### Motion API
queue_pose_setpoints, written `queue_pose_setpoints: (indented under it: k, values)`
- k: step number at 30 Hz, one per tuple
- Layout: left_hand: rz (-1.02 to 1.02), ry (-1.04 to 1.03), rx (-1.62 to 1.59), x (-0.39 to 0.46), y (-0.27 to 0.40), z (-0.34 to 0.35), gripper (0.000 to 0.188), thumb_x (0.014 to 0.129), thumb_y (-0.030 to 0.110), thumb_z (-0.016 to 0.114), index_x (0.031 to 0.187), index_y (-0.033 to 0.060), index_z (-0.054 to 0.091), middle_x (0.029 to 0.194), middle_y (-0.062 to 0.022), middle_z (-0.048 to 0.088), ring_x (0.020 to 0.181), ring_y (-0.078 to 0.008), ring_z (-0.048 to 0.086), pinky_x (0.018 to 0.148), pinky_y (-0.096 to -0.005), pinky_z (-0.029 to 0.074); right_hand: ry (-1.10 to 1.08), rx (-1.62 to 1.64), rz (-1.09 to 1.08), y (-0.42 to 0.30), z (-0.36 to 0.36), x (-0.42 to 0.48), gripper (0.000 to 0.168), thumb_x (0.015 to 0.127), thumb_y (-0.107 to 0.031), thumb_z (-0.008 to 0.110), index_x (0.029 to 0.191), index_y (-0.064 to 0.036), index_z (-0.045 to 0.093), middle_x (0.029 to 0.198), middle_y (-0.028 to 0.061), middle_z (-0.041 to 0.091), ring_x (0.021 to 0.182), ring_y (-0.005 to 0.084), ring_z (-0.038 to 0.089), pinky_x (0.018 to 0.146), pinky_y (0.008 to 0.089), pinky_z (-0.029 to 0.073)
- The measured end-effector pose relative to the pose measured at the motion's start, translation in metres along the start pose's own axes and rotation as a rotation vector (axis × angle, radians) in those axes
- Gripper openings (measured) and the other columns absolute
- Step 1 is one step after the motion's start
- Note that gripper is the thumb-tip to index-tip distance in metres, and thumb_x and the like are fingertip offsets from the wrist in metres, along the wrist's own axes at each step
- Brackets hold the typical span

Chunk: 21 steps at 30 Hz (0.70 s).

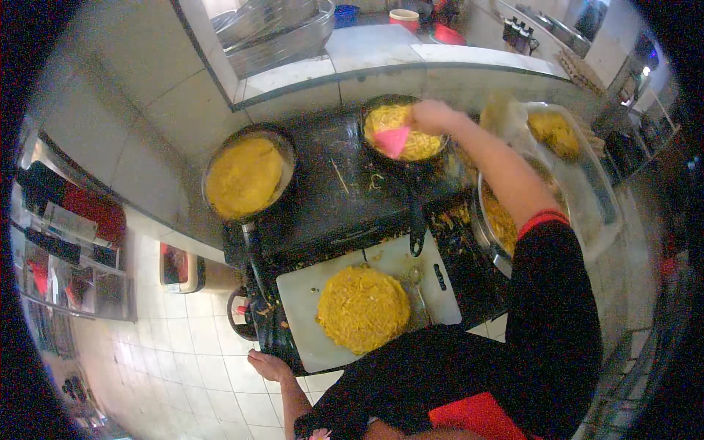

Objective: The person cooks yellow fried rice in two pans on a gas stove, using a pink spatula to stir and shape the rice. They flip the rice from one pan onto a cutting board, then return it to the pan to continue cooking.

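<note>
My right hand grips a flat pink tool, apparently a scraper, against the yellow shredded mixture in a small black frying pan. My left hand is low at the front left corner of the stove; its fingers are seen edge-on and nothing shows in them. In front of me a round yellow shredded cake lies on a white cutting board. Beside the cake rests a metal spoon. A larger frying pan at the left holds a flat golden round.
On the right, a metal pot with yellowish food is partly hidden by my arm. Past it stands a clear plastic tub with more food. A tiled wall and ledge run behind the stove. A bin stands left on the floor.
</note>
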<state>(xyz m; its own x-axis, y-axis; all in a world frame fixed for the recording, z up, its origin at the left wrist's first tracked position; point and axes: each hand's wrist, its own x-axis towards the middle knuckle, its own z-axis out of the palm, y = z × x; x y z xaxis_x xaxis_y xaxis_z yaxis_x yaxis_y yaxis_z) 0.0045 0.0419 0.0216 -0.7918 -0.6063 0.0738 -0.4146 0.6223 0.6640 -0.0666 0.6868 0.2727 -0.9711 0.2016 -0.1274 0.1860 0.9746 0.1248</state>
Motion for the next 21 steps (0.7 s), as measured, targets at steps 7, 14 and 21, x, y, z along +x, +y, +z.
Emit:
queue_pose_setpoints:
  k: [7,14,21]
  values:
    - [0.055,0.012,0.041,-0.003,0.006,-0.003,0.045,0.095,0.038,0.028,0.098,-0.0001,0.050,0.095,-0.0238,0.057,0.086,-0.0426,0.054,0.071,-0.0475,0.042,0.141,0.073,0.159,-0.019,0.004,0.008,0.021,0.080,-0.028,0.054,0.088,-0.013,0.067,0.083,0.0156,0.065,0.080,0.0330,0.062,0.072,0.0452,0.049]
    - [0.050,0.011,0.040,0.000,-0.002,0.000,0.045,0.095,0.038,0.027,0.097,-0.0011,0.050,0.096,-0.0235,0.056,0.086,-0.0425,0.053,0.072,-0.0477,0.041,0.202,0.007,0.208,-0.046,-0.007,0.025,0.024,0.079,-0.022,0.051,0.081,-0.004,0.066,0.082,0.0195,0.064,0.079,0.0346,0.063,0.069,0.0449,0.050]
    - [0.024,-0.001,0.062,-0.005,0.010,-0.005,0.046,0.095,0.038,0.027,0.097,-0.0015,0.051,0.096,-0.0244,0.056,0.086,-0.0426,0.053,0.072,-0.0476,0.041,0.175,0.091,0.149,-0.054,-0.023,0.034,0.024,0.077,-0.022,0.054,0.083,-0.003,0.067,0.086,0.0173,0.065,0.080,0.0338,0.063,0.070,0.0446,0.050]
